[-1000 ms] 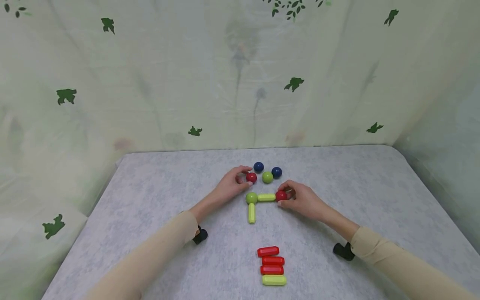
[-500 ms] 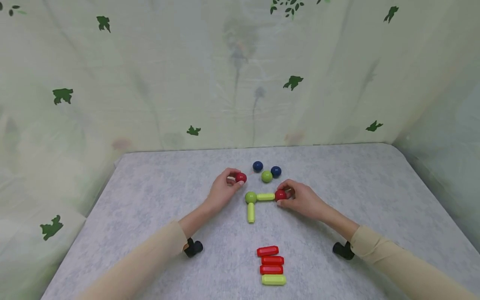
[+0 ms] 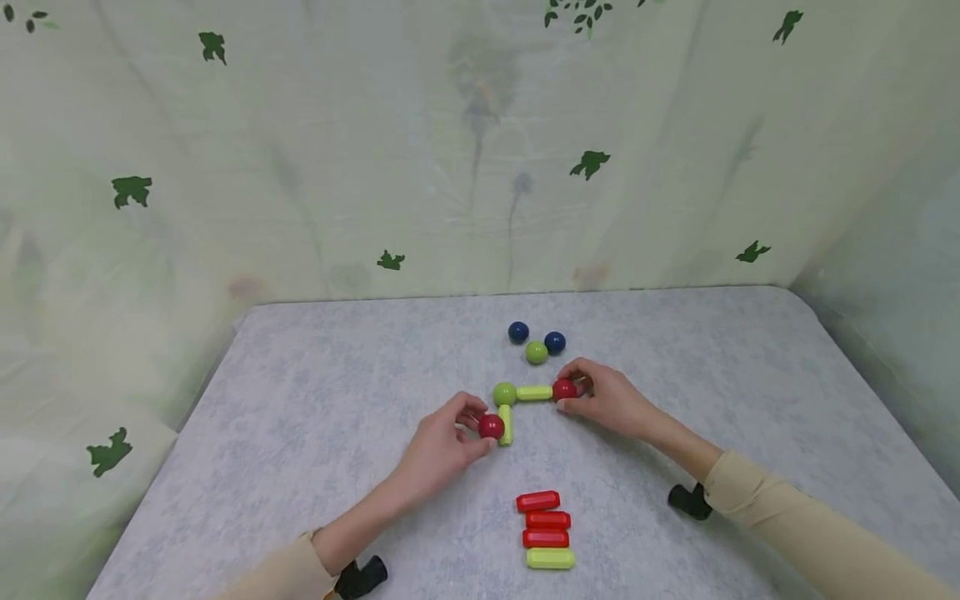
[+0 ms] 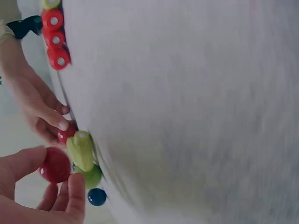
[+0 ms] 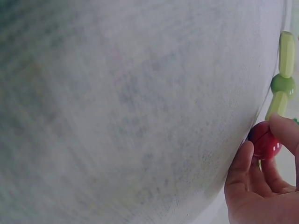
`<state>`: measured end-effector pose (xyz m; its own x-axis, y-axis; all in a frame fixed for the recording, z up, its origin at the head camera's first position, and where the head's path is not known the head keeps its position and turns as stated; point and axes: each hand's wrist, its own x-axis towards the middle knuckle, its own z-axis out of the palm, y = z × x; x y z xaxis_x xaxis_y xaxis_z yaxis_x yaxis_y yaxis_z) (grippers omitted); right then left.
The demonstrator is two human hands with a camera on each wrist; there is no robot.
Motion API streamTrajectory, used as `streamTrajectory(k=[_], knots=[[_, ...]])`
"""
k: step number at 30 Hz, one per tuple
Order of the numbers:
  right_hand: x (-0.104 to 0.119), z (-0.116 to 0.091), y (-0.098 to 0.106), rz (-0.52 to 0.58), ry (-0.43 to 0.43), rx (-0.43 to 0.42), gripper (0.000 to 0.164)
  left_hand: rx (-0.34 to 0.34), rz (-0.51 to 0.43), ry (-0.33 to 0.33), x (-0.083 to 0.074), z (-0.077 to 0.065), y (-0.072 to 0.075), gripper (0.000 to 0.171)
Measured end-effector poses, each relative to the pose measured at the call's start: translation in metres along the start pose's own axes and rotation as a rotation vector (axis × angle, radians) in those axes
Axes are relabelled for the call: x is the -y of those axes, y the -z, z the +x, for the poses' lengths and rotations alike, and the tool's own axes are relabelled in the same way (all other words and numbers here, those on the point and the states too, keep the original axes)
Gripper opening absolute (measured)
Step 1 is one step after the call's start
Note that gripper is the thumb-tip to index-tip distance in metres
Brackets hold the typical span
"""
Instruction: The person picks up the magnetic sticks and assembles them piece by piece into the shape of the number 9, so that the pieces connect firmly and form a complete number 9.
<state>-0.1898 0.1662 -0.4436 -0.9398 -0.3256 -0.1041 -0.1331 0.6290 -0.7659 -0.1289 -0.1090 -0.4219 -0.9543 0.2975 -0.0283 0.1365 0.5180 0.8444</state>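
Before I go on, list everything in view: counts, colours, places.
Held balls: 2, red, in left hand and right hand
Corner ball: 1, green, between the hands
Corner rods: 2, yellow-green, touching the corner ball
Far ball: 1, green, beyond the corner ball
Back balls: 2, dark blue, beside the far ball
Row rods: 3, red, nearer the wearer
End rod: 1, yellow-green, near end of that row
Table: 1, mottled grey, below the hands
Backdrop: 1, pale green with dark-green shapes, behind the table
Wrist cameras: 2, black, on the wrists
Sleeves: 2, beige, on the forearms
Hands: 2, bare, above the table
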Motion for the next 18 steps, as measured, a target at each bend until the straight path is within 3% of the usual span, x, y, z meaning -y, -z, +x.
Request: streamTrajectory(k=[6,12,18], knots=[[0.001,-0.001,0.0,0.004,-0.002,-0.005,0.035,0.036,0.02,0.016,0.004,-0.009,-0.01,0.033],[0.001,0.0,-0.001,0.013,0.004,-0.003,0.035,0.037,0.006,0.062,0.009,-0.01,-0.018,0.031],[0.003,-0.001,0.001,-0.004,-0.009,0.016,0.036,0.039,-0.015,0.067,0.009,-0.009,-0.021,0.031]])
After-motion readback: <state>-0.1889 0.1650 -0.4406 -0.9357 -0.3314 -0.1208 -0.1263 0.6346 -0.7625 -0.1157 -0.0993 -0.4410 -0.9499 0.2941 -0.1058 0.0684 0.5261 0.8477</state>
